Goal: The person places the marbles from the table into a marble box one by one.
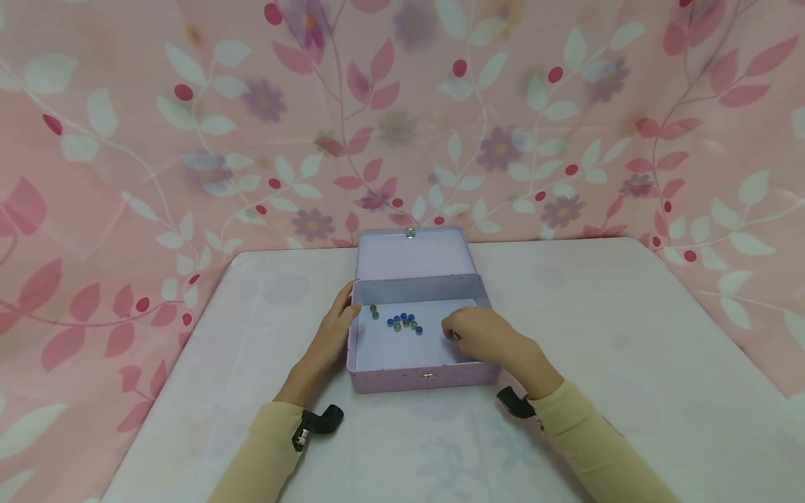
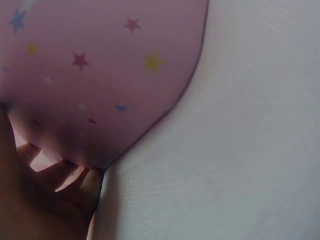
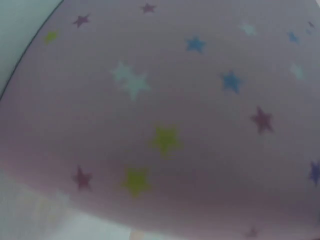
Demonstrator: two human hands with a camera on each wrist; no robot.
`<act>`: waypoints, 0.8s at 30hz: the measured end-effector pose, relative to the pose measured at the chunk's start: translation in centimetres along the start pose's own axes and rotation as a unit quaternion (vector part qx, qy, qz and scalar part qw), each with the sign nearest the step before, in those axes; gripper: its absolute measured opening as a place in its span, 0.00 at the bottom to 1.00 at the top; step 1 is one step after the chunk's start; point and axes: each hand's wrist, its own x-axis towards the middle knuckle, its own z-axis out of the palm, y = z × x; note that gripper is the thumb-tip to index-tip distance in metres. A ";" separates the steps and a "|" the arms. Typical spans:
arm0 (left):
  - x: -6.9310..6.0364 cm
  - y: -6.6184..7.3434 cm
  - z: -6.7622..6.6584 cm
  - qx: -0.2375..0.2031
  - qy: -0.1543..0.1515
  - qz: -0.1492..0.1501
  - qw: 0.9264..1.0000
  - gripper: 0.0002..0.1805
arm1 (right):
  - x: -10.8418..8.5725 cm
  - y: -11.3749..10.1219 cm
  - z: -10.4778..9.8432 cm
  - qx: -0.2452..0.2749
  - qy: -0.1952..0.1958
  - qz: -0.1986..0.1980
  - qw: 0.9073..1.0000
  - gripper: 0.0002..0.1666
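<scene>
A pink tin box (image 1: pixel 415 379) with a star print and a lilac inside stands in the head view, its hinged lid (image 1: pixel 415 255) folded back. Several glass marbles (image 1: pixel 405 321), mostly blue and green, lie on its floor left of the middle. Two more marbles (image 1: pixel 374 312) sit near the left wall. My left hand (image 1: pixel 330 335) grips the box's left side, thumb over the rim and fingers against the outer wall. Inside the box at the right, my right hand (image 1: pixel 481 335) has curled fingers; a small dark, marble-like thing shows at its fingertips, partly hidden.
A white cloth covers the table (image 1: pixel 597 314) on both sides of the box. Behind it hangs a pink curtain (image 1: pixel 402 140) with leaves and flowers. The right wrist view is filled by the box's starred outer wall (image 3: pixel 200 100).
</scene>
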 end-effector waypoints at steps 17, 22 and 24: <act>0.1 0.2 0.0 0.007 -0.014 -0.002 1.000 0.32 | -0.3 0.2 -0.4 0.076 0.013 0.039 0.996 0.10; -0.1 0.4 -0.6 0.034 -0.012 -0.004 0.999 0.32 | -0.8 1.0 -1.6 0.148 0.089 0.004 0.985 0.10; -0.1 0.5 -0.9 0.052 -0.009 -0.001 0.999 0.32 | -1.0 1.5 -2.1 0.155 0.121 0.003 0.981 0.11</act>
